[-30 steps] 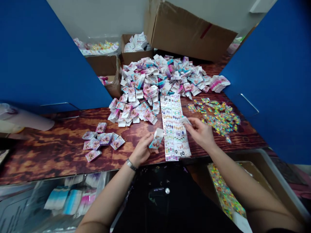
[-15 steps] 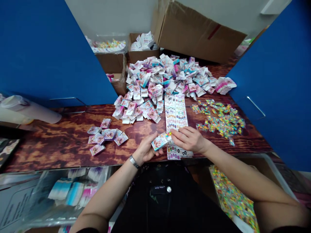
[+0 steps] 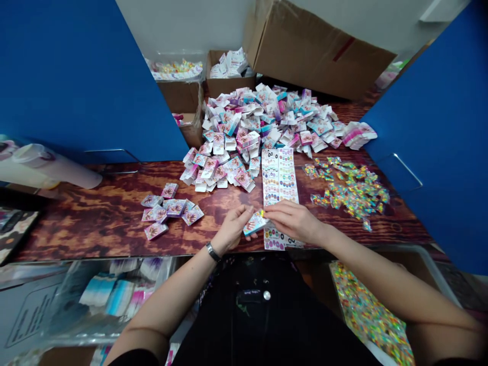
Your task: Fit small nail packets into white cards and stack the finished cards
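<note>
My left hand (image 3: 231, 229) grips a small printed cardboard box (image 3: 253, 223), white and blue with a hand picture on it. At the box's right end, my right hand (image 3: 293, 222) pinches a little clear packet of bright coloured pieces (image 3: 263, 213), mostly hidden by the fingers and partly at the box's opening. Beneath both hands lie sheets of nail stickers (image 3: 280, 175) with rows of small printed ovals. To the left, a few closed boxes (image 3: 175, 208) rest on the wooden table (image 3: 95, 223). Right of my right hand spreads a heap of the coloured packets (image 3: 351, 190).
A large pile of similar boxes (image 3: 263, 117), many with open flaps, covers the table's back. Behind it stand cardboard cartons (image 3: 316, 51). Open plastic bins (image 3: 91, 325) sit below the front edge. A bottle (image 3: 57, 165) leans at the left beside blue cabinet doors (image 3: 68, 81).
The packet has gone further into the box's end, with less of it showing. My right fingers have closed in toward the box. The camera view has shifted slightly.
</note>
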A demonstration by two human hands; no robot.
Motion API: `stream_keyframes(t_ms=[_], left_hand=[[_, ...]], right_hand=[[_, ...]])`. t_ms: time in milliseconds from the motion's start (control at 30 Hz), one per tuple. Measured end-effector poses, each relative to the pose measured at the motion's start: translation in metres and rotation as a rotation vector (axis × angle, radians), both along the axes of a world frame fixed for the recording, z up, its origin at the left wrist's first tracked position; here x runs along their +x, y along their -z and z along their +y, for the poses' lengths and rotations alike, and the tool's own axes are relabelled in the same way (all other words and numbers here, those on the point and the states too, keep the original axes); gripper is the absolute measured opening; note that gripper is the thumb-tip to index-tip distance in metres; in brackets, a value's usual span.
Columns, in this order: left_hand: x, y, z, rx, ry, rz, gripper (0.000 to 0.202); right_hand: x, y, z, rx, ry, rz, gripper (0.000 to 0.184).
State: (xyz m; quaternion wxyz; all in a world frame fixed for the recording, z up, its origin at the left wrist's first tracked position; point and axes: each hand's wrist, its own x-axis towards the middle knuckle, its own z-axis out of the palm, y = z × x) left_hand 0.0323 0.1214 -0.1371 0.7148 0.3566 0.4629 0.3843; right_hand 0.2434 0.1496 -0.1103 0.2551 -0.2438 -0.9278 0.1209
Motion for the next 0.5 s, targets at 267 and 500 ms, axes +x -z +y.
stream_keyframes(t_ms=[267,500], left_hand=[[0.001,0.008,0.004,0.574,-0.021,0.469,0.031],[-0.003,0.002,-0.016,1.099,0.212,1.134,0.054]], right_hand=[[-0.016,0.008,-0.009,-0.731,0.421,0.352,0.024],[-0.024,0.037,-0.011,-0.890,0.557,0.609,0.026]])
